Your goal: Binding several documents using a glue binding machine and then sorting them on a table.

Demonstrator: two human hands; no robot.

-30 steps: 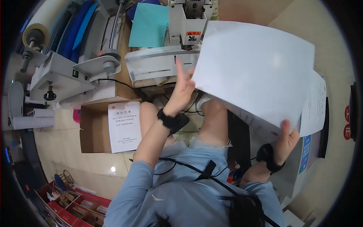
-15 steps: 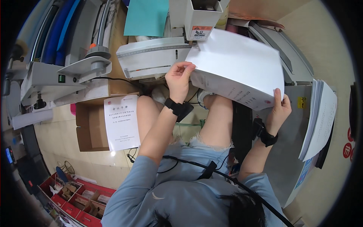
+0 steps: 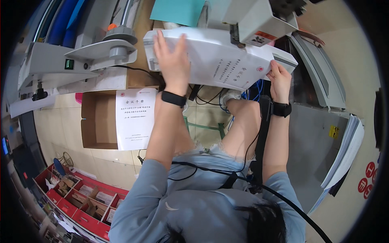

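The printed paper (image 3: 206,73) lies across the front of the white machine (image 3: 263,24), beneath its boxy head, with its lower edge jutting toward the person's knees. Its dark lines of print run slanted, and a small red emblem sits near the right corner (whether it is one sheet or several, I cannot tell).

The right hand (image 3: 279,81) grasps the paper at that right corner, the thumb and fingers closed on the edge. The left hand (image 3: 172,60) is at the other end, its fingers stretched out and spread apart rather than clenched; they are blurred, so I cannot tell whether they press on the paper. Each wrist wears a black band.

Behind the left hand, a teal sheet (image 3: 178,9) lies near the machine. To the left stands a machine with rollers (image 3: 48,77), and below it a cardboard box (image 3: 97,121) has another printed page (image 3: 135,119) at its right side. A red tray (image 3: 83,216) with compartments is at lower left. On the far right, a pile of papers (image 3: 346,150) sits on a grey cabinet (image 3: 310,150).
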